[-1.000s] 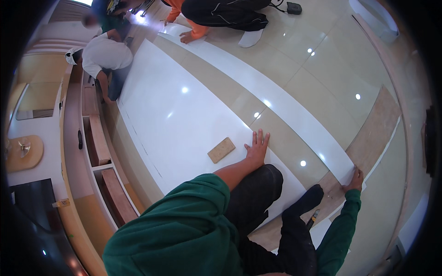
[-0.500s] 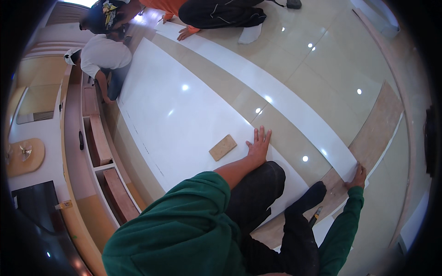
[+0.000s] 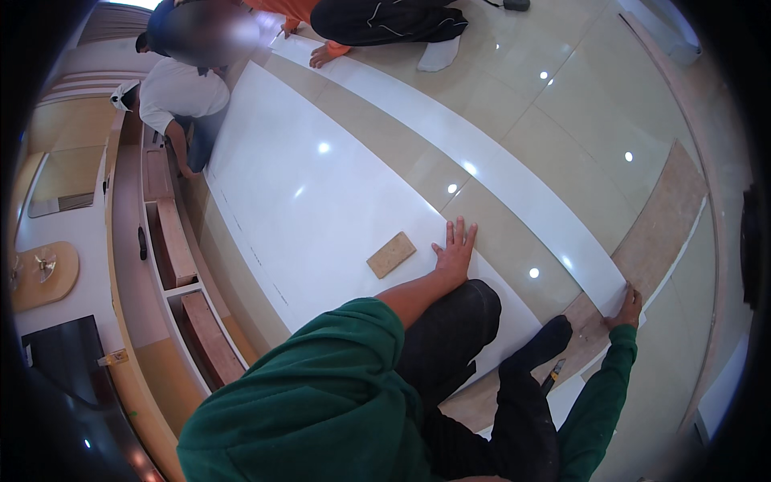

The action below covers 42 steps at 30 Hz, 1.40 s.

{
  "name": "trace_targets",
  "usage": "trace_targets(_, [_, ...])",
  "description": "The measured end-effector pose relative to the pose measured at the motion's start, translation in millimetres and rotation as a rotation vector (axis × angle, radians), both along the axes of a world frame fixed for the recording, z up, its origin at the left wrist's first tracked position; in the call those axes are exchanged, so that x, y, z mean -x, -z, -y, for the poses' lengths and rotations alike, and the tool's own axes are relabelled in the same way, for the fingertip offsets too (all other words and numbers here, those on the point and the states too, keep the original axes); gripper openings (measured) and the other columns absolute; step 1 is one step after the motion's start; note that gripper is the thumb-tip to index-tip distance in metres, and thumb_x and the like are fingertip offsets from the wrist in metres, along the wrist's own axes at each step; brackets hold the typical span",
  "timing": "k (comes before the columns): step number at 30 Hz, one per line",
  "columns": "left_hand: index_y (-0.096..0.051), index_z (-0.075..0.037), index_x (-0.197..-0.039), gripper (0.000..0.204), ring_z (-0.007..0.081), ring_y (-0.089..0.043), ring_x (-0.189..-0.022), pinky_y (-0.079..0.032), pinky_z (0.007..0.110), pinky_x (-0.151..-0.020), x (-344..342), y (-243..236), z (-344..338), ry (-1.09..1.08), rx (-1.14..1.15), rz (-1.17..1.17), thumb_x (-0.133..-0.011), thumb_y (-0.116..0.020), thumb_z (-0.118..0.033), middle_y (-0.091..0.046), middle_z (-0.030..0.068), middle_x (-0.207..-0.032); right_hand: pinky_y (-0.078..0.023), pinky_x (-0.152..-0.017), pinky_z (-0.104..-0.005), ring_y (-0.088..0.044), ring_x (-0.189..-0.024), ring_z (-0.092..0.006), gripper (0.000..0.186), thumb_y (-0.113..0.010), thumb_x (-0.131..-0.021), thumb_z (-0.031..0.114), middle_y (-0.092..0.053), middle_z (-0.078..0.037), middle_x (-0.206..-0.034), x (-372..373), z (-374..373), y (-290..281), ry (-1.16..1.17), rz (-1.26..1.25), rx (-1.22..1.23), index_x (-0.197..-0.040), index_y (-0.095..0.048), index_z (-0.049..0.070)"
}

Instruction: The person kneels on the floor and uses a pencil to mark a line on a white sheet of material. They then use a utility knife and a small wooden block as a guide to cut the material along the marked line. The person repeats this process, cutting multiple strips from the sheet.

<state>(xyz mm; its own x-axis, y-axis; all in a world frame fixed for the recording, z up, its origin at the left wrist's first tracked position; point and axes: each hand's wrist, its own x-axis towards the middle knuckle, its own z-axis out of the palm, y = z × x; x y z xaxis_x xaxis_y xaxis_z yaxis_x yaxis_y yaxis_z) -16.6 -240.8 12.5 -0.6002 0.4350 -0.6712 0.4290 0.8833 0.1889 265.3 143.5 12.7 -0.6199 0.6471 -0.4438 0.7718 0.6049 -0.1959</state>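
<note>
My left hand (image 3: 453, 259) lies open, fingers spread, on the right edge of a large white sheet (image 3: 281, 177) on the floor. A small tan rectangular block (image 3: 391, 254) rests on the sheet beside it. My right hand (image 3: 626, 307) is closed on the near end of a long white strip (image 3: 514, 181), which stretches away to the top of the view. A brown board (image 3: 660, 217) lies under and beside that end. A yellow-and-black cutter knife (image 3: 552, 377) lies by my dark-socked foot, below my right hand.
A person in orange (image 3: 325, 52) kneels at the strip's far end with hands on it. A person in white (image 3: 181, 96) crouches at the sheet's far left; others behind are blurred. An open-drawer cabinet (image 3: 165, 281) and a dark screen (image 3: 64, 361) line the left side.
The view has shifted slightly. My hands keep their hold and position on sheet and strip. A co-worker's head at the top left has moved and is now blurred.
</note>
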Motion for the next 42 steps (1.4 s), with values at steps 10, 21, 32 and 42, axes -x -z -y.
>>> trace_targets(10, [-0.002,-0.017,-0.157,0.134,0.0448,0.004,-0.149,-0.031,0.078,-0.099,15,6,-9,0.144,0.140,-0.047,-0.059,-0.092,-0.031,0.009,0.0206,-0.162,-0.039,-0.112,-0.0420,-0.041,-0.132,-0.0401,0.109,-0.087,-0.048,0.009,-0.041,-0.021,-0.141,-26,-1,22,-0.016,-0.135,-0.024,-0.145,-0.037,0.010])
trace_targets(21, [-0.003,-0.018,-0.158,0.135,0.0462,0.000,-0.148,-0.032,0.076,-0.100,-17,-9,12,0.051,-0.029,-0.091,-0.059,-0.094,-0.023,0.003,0.0203,-0.162,-0.043,-0.105,-0.0452,-0.046,-0.130,-0.0363,0.087,-0.078,-0.063,0.009,-0.045,-0.019,-0.140,-70,-17,-51,-0.025,-0.059,-0.205,-0.142,-0.042,0.014])
trace_targets(32, [-0.009,-0.010,-0.156,0.125,0.0482,-0.013,-0.146,-0.037,0.051,-0.111,-5,-6,15,0.124,-0.085,-0.081,-0.061,-0.091,-0.016,-0.006,0.0275,-0.160,-0.033,-0.111,-0.0599,-0.036,-0.140,-0.0316,0.099,-0.073,-0.071,-0.001,-0.032,-0.008,-0.155,-231,-62,-50,0.367,0.625,-0.637,-0.153,-0.024,0.026])
trace_targets(42, [-0.047,-0.003,-0.140,0.072,0.0397,-0.043,-0.134,-0.038,0.044,-0.110,56,-19,-61,0.405,-0.415,-0.150,-0.079,-0.079,-0.022,-0.047,0.0216,-0.144,-0.038,-0.110,-0.0457,-0.047,-0.129,-0.0395,0.061,-0.075,-0.077,0.016,-0.050,-0.023,-0.137,-151,85,33,0.224,-0.443,-0.359,-0.133,-0.054,0.003])
